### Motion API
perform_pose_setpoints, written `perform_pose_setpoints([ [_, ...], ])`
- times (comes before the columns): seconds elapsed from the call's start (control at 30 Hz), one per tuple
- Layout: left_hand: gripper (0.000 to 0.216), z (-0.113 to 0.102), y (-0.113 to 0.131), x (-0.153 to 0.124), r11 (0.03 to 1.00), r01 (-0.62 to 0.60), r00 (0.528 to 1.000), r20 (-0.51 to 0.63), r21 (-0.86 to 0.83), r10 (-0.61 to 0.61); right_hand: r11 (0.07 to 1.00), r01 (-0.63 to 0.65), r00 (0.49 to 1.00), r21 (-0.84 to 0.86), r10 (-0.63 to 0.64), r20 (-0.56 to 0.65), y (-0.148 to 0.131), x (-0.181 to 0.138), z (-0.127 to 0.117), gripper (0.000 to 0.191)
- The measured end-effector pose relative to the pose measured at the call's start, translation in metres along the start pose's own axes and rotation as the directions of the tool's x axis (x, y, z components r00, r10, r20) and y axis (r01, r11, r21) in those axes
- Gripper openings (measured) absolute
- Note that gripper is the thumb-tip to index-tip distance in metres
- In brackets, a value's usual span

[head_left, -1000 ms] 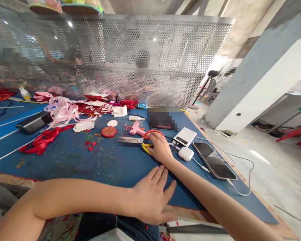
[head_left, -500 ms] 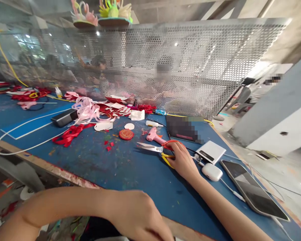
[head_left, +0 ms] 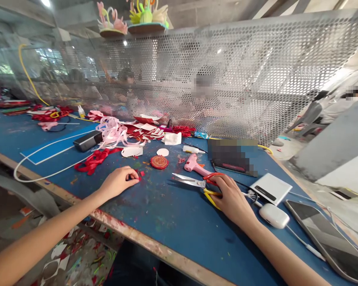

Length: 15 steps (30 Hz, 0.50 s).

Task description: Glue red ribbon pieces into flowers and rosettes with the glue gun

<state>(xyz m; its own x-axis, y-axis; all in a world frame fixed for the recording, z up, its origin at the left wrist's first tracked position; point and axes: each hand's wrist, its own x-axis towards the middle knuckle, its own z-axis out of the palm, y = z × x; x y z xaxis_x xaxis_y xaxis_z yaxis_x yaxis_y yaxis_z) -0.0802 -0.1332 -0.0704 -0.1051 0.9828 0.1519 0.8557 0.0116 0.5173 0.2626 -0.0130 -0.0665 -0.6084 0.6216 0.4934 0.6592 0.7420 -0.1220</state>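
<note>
My right hand (head_left: 231, 196) holds a pair of scissors (head_left: 191, 180) by its red and yellow handles, blades slightly apart and pointing left. My left hand (head_left: 117, 182) rests low over the table, fingers curled in a pinch at small red scraps (head_left: 142, 173), one of them at the fingertips. Just beyond lies a round red and gold medallion (head_left: 159, 162), with a white paper disc (head_left: 162, 152) behind it. A pink glue gun (head_left: 196, 165) lies beyond the scissors, its handle end near their grips.
Pink ribbon (head_left: 109, 133), red ribbon (head_left: 92, 162) and a black box (head_left: 87, 141) lie at left. To the right are a white power bank (head_left: 271, 188), a white case (head_left: 273, 215), a phone (head_left: 331, 238) and cables. A perforated metal screen (head_left: 173, 87) stands behind, with people beyond it.
My left hand has gone from the table's front edge, low in view, up to the red scraps. My right hand keeps hold of the scissors. The view has shifted a little.
</note>
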Motion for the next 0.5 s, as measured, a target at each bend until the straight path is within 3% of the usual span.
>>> perform_pose_setpoints([
  [0.3, 0.023, -0.011, 0.013, -0.017, 0.998, -0.035, 0.999, 0.0, -0.052, 0.036, 1.0, -0.011, 0.999, 0.002, 0.011, 0.04, 0.001, -0.001, -0.001, 0.035],
  [0.4, 0.018, 0.004, 0.03, -0.033, 0.991, -0.133, 0.991, 0.018, -0.026, 0.133, 1.0, -0.006, 0.999, -0.007, 0.006, 0.032, 0.0, -0.001, 0.0, 0.035],
  [0.5, 0.017, 0.03, 0.049, -0.049, 0.959, -0.253, 0.967, -0.004, 0.125, 0.256, 1.0, -0.007, 1.0, -0.011, 0.007, 0.02, 0.0, -0.001, 0.001, 0.033],
])
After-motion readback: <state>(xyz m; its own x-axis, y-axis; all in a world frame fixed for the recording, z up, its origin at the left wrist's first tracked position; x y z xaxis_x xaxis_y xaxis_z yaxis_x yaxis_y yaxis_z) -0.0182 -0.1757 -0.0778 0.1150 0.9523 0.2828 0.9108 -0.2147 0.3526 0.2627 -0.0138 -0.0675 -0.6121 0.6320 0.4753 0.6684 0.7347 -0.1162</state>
